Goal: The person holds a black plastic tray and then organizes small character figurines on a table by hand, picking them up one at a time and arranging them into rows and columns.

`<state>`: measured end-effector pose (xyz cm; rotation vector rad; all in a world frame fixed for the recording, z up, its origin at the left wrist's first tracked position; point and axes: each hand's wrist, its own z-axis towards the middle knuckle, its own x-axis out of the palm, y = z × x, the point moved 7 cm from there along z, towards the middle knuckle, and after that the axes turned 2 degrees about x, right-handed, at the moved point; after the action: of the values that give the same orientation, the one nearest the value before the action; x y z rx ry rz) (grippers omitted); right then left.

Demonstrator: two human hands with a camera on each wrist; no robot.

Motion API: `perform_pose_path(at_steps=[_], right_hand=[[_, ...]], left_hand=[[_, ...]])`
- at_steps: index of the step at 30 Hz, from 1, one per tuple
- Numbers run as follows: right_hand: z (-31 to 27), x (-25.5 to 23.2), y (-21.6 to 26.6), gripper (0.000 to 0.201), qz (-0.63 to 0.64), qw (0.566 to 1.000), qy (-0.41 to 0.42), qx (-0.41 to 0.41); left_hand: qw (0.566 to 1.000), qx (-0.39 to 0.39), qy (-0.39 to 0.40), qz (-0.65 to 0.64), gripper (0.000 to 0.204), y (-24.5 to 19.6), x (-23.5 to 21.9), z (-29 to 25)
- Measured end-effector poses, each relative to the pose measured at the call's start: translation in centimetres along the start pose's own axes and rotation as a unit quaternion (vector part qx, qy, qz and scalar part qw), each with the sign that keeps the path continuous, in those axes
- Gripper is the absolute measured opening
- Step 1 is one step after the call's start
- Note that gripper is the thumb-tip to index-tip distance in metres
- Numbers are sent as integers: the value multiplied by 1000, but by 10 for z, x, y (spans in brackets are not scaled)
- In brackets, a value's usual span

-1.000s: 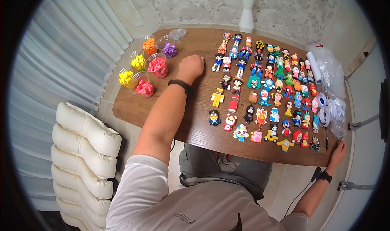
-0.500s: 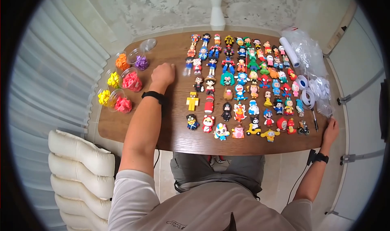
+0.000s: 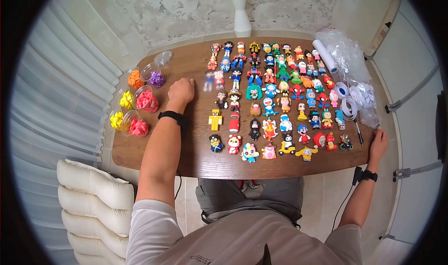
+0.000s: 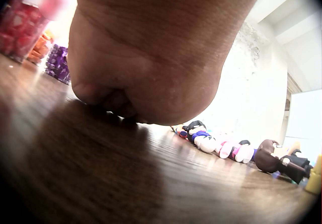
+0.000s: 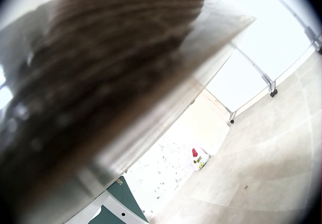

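My left hand (image 3: 181, 93) rests on the brown table (image 3: 193, 143), between plastic cups and rows of small figures. In the left wrist view its fingers (image 4: 118, 103) are curled in against the tabletop, with nothing seen in them. Nearest on its right are a blurred dark-haired figure (image 3: 208, 81) and a yellow blocky figure (image 3: 215, 120). To its left stands a clear cup of red-pink pieces (image 3: 147, 101). My right hand (image 3: 379, 144) rests at the table's right front corner, near a pen (image 3: 358, 133); its fingers are mostly hidden behind the table edge in the right wrist view.
More cups hold orange (image 3: 136, 79), purple (image 3: 157, 79) and yellow pieces (image 3: 126, 100). A clear lid (image 3: 163, 58) lies behind them. White rolls of tape (image 3: 349, 108), a white paper roll (image 3: 325, 56) and plastic bags (image 3: 343, 55) lie at right. A cream padded chair (image 3: 95, 204) stands at left.
The head view has turned, so the table and figures sit further left in the picture. Both hands stay at their places on the table, and the figures and cups keep their arrangement.
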<state>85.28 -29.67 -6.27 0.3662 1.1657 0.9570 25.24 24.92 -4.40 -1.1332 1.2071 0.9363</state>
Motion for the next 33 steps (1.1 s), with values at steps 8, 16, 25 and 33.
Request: perform_pose_path(at_steps=[8, 16, 25, 33], right_hand=[[4, 2, -9, 42, -1, 1000, 10, 3], [3, 2, -7, 42, -7, 1000, 5, -6], [5, 2, -10, 42, -8, 1000, 3, -7], [3, 2, -8, 42, -2, 1000, -6, -7]], left_hand=[[1000, -1, 3, -2, 51, -1, -2, -1], [1000, -3, 4, 3, 52, 2, 3, 3], [1000, -3, 5, 3, 51, 3, 5, 5], [1000, -1, 5, 4, 50, 0, 0, 0]])
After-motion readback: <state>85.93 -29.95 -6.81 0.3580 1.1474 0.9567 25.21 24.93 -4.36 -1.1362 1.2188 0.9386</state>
